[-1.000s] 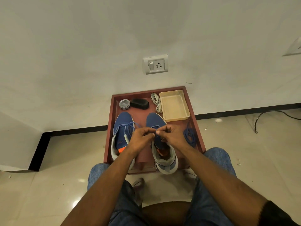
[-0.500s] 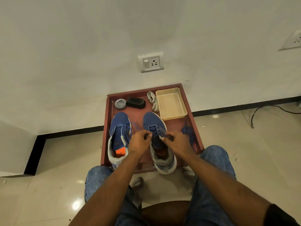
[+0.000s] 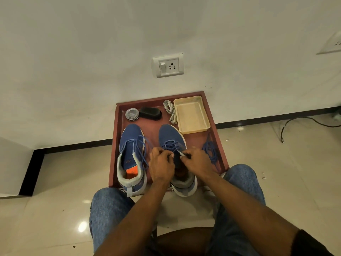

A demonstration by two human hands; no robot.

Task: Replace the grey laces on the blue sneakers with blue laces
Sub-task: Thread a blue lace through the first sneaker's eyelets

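Both hands have dropped from mid-air onto the right sneaker (image 3: 172,143): left hand (image 3: 160,164) and right hand (image 3: 196,161) fingers pinching the blue lace (image 3: 170,145), threading its upper eyelets.

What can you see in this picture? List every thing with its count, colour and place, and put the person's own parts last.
Tray: one, dark red, on the floor against the wall.
Sneakers: two, blue with grey heels, side by side in the tray; left sneaker, right sneaker.
Blue lace: one, partly threaded in the right sneaker.
Loose blue lace: one, bunched at the tray's right side.
Grey laces: one bundle, far end of the tray.
Plastic tub: one, cream, far right corner.
Brush: one, black, far left.
Round tin: one, clear-lidded, beside the brush.
Wall socket: one, white.
Cable: one, black, floor right.
Left hand: grips the lace.
Right hand: pinches the lace tip.
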